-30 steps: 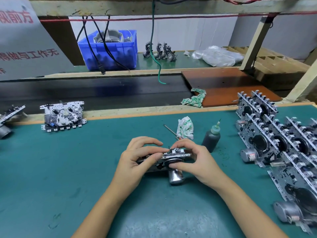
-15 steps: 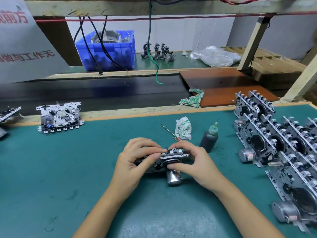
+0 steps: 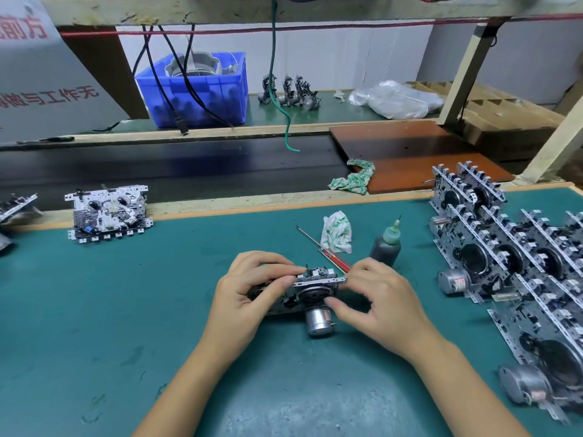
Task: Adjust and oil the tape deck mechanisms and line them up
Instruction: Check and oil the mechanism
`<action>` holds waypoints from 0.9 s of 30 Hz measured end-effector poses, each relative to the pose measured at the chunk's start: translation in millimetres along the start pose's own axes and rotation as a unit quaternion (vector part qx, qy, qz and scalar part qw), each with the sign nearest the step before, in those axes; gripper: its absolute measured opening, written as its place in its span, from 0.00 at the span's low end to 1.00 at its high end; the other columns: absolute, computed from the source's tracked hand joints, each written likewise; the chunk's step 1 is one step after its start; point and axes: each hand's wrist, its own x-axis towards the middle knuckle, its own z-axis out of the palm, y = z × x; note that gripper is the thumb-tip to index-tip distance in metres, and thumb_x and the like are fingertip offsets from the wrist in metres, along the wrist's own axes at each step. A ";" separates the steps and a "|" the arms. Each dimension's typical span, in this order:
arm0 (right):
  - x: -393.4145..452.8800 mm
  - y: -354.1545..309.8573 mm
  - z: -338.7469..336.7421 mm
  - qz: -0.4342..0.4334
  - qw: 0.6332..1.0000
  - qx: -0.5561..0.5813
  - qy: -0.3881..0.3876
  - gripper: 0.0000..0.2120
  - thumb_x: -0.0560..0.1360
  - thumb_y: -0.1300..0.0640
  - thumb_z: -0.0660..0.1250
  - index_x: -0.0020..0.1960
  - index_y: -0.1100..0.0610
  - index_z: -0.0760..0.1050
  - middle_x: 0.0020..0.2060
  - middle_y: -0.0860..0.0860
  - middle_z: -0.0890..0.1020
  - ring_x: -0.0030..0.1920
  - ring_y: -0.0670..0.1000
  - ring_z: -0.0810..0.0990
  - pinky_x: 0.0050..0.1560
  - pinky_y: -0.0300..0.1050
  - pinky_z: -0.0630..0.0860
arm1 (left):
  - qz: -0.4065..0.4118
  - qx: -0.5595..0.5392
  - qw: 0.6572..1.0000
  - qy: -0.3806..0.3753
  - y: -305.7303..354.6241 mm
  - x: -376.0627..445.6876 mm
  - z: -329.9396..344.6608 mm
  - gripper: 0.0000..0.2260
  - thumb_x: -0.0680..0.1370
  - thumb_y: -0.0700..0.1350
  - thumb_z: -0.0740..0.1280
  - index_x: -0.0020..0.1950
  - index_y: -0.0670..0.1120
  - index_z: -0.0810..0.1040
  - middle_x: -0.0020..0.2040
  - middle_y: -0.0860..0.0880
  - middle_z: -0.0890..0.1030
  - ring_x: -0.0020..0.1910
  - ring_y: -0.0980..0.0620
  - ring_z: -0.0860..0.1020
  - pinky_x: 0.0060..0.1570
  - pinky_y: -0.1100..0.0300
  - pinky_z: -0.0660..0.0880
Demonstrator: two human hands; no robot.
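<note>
A metal tape deck mechanism (image 3: 310, 290) with a silver motor (image 3: 318, 320) stands tilted on the green mat (image 3: 126, 310) at the centre. My left hand (image 3: 249, 294) grips its left end, fingers curled over the top edge. My right hand (image 3: 381, 298) pinches its right end, thumb under the flywheel. A dark oil bottle (image 3: 385, 246) with a needle tip stands just behind my right hand. A red-handled screwdriver (image 3: 328, 252) lies beside it.
Rows of finished mechanisms (image 3: 504, 257) fill the mat's right side. One mechanism (image 3: 108, 212) lies flat at the far left, another at the left edge (image 3: 15, 206). A crumpled rag (image 3: 337, 231) sits behind the screwdriver. A black conveyor belt (image 3: 157, 175) runs behind the mat.
Both hands stay on the mechanism; my right hand's fingers have shifted a little along its right end. The view has moved slightly.
</note>
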 end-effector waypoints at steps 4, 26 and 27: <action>-1.8 1.0 -0.6 0.000 1.000 -0.004 0.002 0.18 0.70 0.41 0.62 0.37 0.55 0.81 0.34 0.45 0.79 0.41 0.46 0.75 0.40 0.43 0.74 | 0.000 -0.004 1.000 0.002 0.0 -0.6 0.5 0.08 0.73 0.51 0.66 0.49 0.57 0.83 0.47 0.57 0.81 0.53 0.52 0.76 0.53 0.66 0.69; 13.4 -11.8 13.2 0.139 0.923 0.348 -0.086 0.14 0.64 0.52 0.75 0.47 0.45 0.76 0.48 0.43 0.78 0.54 0.46 0.76 0.59 0.50 0.71 | -0.013 -0.012 1.000 -0.018 0.6 -1.7 -2.9 0.06 0.73 0.48 0.69 0.47 0.57 0.83 0.47 0.57 0.81 0.53 0.52 0.77 0.55 0.64 0.70; 13.7 -11.8 13.5 0.139 0.922 0.351 -0.087 0.14 0.64 0.52 0.75 0.47 0.46 0.76 0.48 0.44 0.78 0.54 0.46 0.76 0.60 0.51 0.71 | -0.012 -0.010 1.000 -0.018 0.3 -1.7 -3.0 0.06 0.73 0.48 0.69 0.48 0.57 0.83 0.47 0.57 0.81 0.53 0.52 0.77 0.55 0.64 0.70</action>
